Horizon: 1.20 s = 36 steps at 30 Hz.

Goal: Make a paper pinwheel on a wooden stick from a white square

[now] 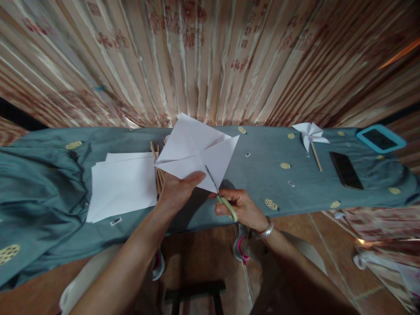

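A square sheet of white paper (pixel 187 140) is held up above the cloth, with slits running in from its corners toward the middle. My left hand (pixel 179 188) grips its lower edge, thumb on top and the other fingers hidden beneath. My right hand (pixel 241 208) is closed round the light green handles of a pair of scissors (pixel 226 205). Their blades lie at the paper's lower right corner, pointing toward its centre. Behind my left hand lie several thin wooden sticks (pixel 159 175), partly covered by the sheet.
A stack of white paper (pixel 123 188) lies at the left on the green cloth (pixel 259 175). To the right are a white paper pinwheel (pixel 311 133) on a stick, a dark phone (pixel 346 170) and a blue-framed tablet (pixel 381 138). A pleated curtain (pixel 203 61) hangs behind.
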Each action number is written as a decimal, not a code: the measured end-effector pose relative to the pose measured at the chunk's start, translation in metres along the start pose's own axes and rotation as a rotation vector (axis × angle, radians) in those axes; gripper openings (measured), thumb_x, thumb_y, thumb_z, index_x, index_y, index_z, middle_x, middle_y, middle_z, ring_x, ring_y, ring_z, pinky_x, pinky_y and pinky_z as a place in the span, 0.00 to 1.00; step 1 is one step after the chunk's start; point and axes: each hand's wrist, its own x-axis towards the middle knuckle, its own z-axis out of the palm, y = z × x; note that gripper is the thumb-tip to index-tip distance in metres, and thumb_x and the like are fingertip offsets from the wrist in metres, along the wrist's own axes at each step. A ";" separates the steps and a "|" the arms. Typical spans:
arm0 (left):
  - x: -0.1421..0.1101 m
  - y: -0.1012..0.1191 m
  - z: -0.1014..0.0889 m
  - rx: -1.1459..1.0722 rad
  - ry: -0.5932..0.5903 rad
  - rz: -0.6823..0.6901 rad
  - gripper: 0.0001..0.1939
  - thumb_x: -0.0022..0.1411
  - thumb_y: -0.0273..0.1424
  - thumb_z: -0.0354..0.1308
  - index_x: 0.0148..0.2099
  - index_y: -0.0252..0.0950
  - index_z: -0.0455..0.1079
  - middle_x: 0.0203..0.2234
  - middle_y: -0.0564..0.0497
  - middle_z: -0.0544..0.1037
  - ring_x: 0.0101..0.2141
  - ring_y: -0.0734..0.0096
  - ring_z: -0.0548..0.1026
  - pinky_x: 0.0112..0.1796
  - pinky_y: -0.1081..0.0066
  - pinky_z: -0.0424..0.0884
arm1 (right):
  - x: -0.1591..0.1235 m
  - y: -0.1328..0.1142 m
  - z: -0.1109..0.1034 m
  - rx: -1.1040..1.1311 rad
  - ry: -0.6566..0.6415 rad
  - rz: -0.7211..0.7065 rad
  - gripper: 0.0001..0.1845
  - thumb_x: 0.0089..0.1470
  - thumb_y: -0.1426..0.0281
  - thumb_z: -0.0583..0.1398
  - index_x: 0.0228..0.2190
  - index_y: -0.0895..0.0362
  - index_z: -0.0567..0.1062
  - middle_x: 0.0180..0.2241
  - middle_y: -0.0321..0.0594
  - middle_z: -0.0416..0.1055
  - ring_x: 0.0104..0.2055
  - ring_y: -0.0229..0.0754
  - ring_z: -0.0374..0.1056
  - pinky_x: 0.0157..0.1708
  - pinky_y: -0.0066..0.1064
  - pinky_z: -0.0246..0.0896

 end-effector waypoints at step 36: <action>-0.002 -0.004 0.003 -0.072 -0.043 -0.005 0.20 0.41 0.31 0.67 0.40 0.35 0.72 0.38 0.47 0.80 0.36 0.63 0.77 0.39 0.66 0.75 | 0.005 -0.007 0.004 0.048 0.037 0.040 0.25 0.34 0.52 0.71 0.28 0.59 0.76 0.19 0.32 0.69 0.20 0.30 0.61 0.20 0.22 0.57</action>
